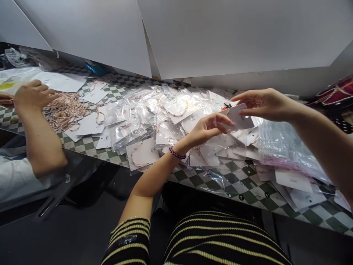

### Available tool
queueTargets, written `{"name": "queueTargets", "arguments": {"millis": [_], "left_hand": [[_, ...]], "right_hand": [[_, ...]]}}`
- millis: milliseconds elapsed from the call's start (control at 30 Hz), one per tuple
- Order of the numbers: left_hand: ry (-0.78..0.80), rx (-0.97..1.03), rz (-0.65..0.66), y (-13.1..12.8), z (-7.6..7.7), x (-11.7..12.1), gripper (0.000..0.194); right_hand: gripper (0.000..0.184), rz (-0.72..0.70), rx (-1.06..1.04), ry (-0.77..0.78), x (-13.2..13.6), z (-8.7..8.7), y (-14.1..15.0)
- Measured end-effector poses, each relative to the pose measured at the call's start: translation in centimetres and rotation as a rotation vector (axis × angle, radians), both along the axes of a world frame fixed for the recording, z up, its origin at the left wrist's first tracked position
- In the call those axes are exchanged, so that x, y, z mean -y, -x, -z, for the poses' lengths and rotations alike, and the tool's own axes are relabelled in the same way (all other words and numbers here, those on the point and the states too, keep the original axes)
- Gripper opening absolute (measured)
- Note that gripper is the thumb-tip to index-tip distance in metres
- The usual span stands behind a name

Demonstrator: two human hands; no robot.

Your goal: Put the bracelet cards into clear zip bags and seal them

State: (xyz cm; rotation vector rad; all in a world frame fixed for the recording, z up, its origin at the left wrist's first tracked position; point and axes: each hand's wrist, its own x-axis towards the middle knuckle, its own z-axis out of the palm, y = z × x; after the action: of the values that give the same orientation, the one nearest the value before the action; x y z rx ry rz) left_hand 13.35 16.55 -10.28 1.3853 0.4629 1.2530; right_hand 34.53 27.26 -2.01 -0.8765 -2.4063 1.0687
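Note:
My right hand (pixel 261 103) pinches a small white card (pixel 239 117) by its top edge, above the table. My left hand (pixel 205 129), with a dark bead bracelet at the wrist, has its fingers closed on the card's lower left corner, where a thin hoop seems to hang. Below both hands lies a heap of clear plastic bags (pixel 154 114), each with a white card and a rose-gold hoop earring inside. More loose white cards (pixel 209 156) lie under my left hand.
A co-worker's hand (pixel 31 96) and forearm rest at the left, beside a pile of loose rose-gold hoops (pixel 64 109). A stack of clear bags (pixel 286 147) lies at the right. The checkered tablecloth (pixel 242 184) ends at a near edge. White boards stand behind.

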Motion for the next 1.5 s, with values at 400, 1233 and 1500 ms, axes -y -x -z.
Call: {"name": "queueTargets", "arguments": {"millis": [400, 1233, 1500], "left_hand": [[0.054, 0.051, -0.030, -0.2, -0.2, -0.2, 0.028], [-0.120, -0.083, -0.468, -0.4, 1.6, -1.3, 0.056], [-0.158, -0.052, -0.497, -0.4, 1.4, -1.1, 0.057]], "right_hand": [[0.038, 0.199, -0.195, 0.023, 2.6, 2.1, 0.4], [0.031, 0.393, -0.431, 0.367, 5.5, -2.6, 2.4], [0.032, 0.368, -0.364, 0.342, 5.7, -4.3, 3.1]]}}
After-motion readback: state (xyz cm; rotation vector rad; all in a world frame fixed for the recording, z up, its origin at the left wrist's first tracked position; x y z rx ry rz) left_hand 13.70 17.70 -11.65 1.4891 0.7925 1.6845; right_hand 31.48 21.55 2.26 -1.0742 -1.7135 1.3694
